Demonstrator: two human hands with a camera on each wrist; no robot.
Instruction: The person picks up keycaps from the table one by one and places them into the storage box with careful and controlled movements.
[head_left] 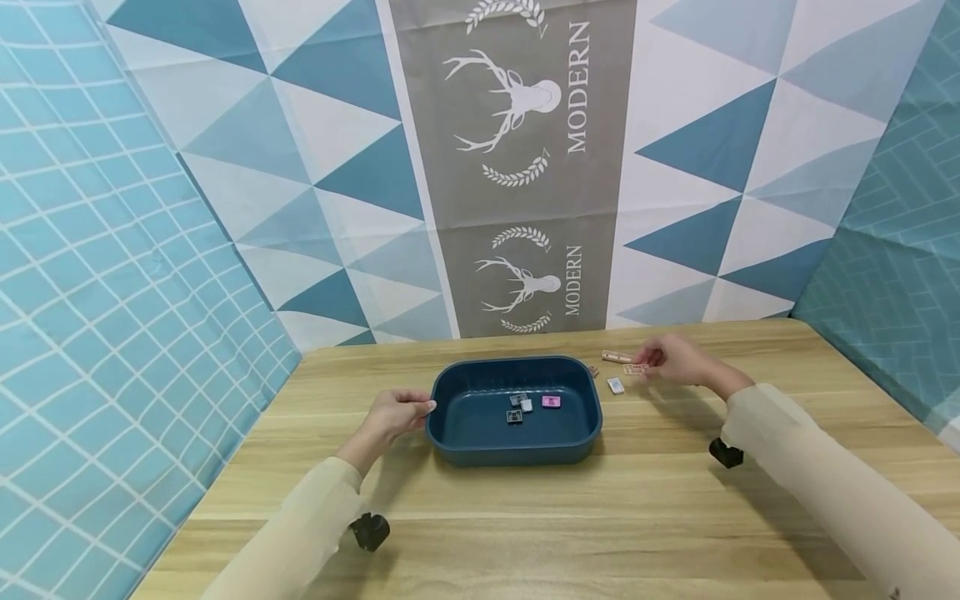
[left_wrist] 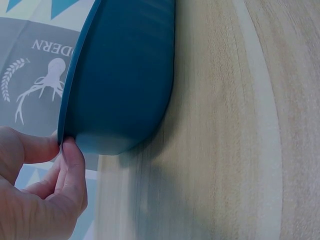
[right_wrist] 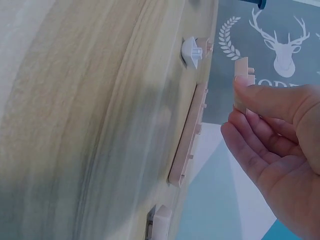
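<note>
A dark blue rectangular basin (head_left: 517, 457) stands on the table. My left hand (head_left: 396, 414) pinches its left rim between thumb and fingers, as the left wrist view also shows of the basin wall (left_wrist: 120, 75). Inside lie a pink plastic piece (head_left: 551, 402), a white piece (head_left: 527, 406) and two dark grey pieces, one of them the nearer grey piece (head_left: 513, 417). Right of the basin, my right hand (head_left: 675, 362) pinches a small beige plastic piece (right_wrist: 241, 67) with thumb and fingertips, held above the table.
Near the right hand lie a long beige strip (right_wrist: 189, 137), a white piece (head_left: 616, 386) and a small brownish piece (head_left: 593, 372). Another pale piece (right_wrist: 160, 222) shows low in the right wrist view. A patterned cloth wall (head_left: 525, 167) rises behind the wooden table (head_left: 510, 533).
</note>
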